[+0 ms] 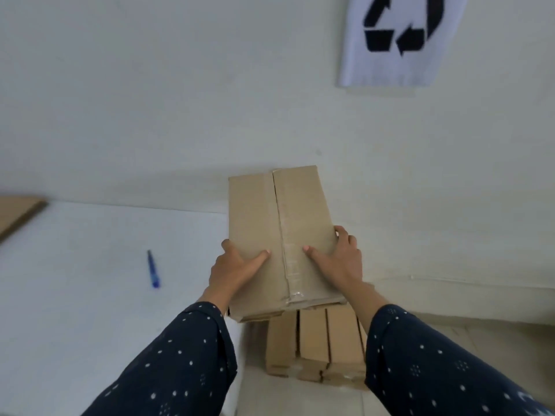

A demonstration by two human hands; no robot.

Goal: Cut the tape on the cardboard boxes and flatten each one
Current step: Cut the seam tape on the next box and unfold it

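Gripping the cardboard box from both sides: left hand and right hand each lay a thumb flat on the top face, with fingers curled over the long edges, their tips hidden. The box sits over a row of standing boxes, just right of the white table; we cannot tell whether it rests on them.

- Clear tape runs along the centre seam, uncut.
- We judge the box light and probably empty; its walls are stiff but the taped flaps would give under a hard press.
- Best hold: the long side edges near the corners, clear of the seam.
- The tape looks slick; bare board offers better grip.
- A blue pen lies on the table, well apart.
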